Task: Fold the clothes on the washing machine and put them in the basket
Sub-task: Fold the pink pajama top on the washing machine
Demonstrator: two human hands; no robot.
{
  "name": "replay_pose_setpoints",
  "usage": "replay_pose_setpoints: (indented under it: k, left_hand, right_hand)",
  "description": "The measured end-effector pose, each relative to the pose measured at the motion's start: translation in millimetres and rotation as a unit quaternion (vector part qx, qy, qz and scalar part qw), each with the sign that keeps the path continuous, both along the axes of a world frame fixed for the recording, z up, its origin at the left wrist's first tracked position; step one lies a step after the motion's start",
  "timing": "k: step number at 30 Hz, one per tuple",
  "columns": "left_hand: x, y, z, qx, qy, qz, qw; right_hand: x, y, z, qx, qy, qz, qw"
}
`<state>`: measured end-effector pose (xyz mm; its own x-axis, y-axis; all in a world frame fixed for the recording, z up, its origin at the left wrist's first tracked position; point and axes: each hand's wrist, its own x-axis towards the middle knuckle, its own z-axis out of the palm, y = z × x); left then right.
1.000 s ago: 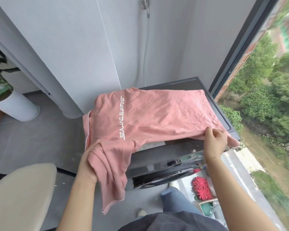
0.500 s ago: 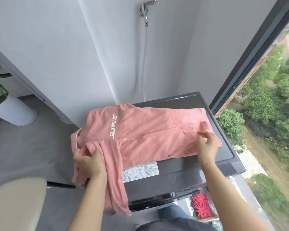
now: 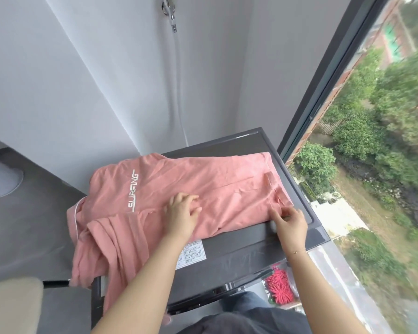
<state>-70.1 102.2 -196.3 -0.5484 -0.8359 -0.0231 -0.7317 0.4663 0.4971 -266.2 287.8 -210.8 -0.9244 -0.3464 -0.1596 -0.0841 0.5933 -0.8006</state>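
Beige padding (image 3: 10,307) fills the lower left corner of the frame, with grey floor beyond it. Right of that, a pink shirt (image 3: 179,203) lies across the dark washing machine (image 3: 251,247) at centre frame, its left end spilling over the machine's left edge. White lettering on the shirt reads "SURFING". A white printed label (image 3: 191,254) sits on the machine lid, its text too small to read. The left hand (image 3: 182,213) rests on the middle of the shirt, fingers loosely spread. Further right, the right hand (image 3: 291,222) touches the shirt's near right corner, though whether its fingers pinch the cloth cannot be told. A red bristly thing (image 3: 280,288) lies below the machine. A window (image 3: 372,141) on the right shows trees.
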Motion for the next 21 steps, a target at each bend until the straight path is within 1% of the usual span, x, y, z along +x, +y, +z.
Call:
replay_pose_setpoints:
  k: [2, 3, 6, 7, 9, 10, 12, 15, 16, 17, 18, 21]
  left_hand:
    - [-1, -7, 0, 0.011, 0.021, 0.014, 1.000]
    - [-1, -9, 1, 0.022, 0.044, 0.012, 0.999]
    - [3, -15, 11, 0.082, 0.124, 0.002, 0.989]
    - [6, -17, 16, 0.103, 0.142, 0.006, 0.984]
    - [14, -26, 24, 0.114, 0.170, 0.013, 0.979]
    - [17, -31, 27, 0.117, 0.173, 0.009, 0.978]
    - [19, -40, 30, 0.135, 0.132, -0.010, 0.982]
    - [16, -42, 24, 0.150, -0.007, -0.031, 0.988]
    - [16, -39, 21, 0.151, -0.045, -0.033, 0.987]
    - [17, -36, 19, 0.161, -0.059, -0.034, 0.985]
    - [18, -33, 18, 0.182, -0.050, -0.035, 0.981]
    - [18, -25, 20, 0.230, 0.023, -0.049, 0.972]
  right_hand:
    - [-4, 2, -2, 0.012, -0.002, 0.016, 1.000]
    - [-6, 3, -2, -0.010, -0.021, 0.013, 1.000]
    - [-9, 12, 3, -0.152, -0.100, -0.025, 0.983]
    - [-11, 16, 4, -0.181, -0.106, -0.033, 0.977]
    - [-19, 21, 6, -0.187, -0.081, -0.032, 0.979]
    - [-24, 23, 4, -0.176, -0.061, -0.025, 0.982]
    - [-32, 25, 1, -0.116, -0.008, 0.000, 0.993]
    - [-34, 26, -6, 0.029, 0.058, 0.013, 0.998]
    - [-33, 25, -7, 0.059, 0.075, 0.019, 0.995]
    - [-33, 23, -6, 0.076, 0.092, 0.028, 0.992]
    - [-33, 19, -4, 0.080, 0.103, 0.031, 0.991]
    - [-43, -4, 14, 0.036, 0.117, 0.036, 0.992]
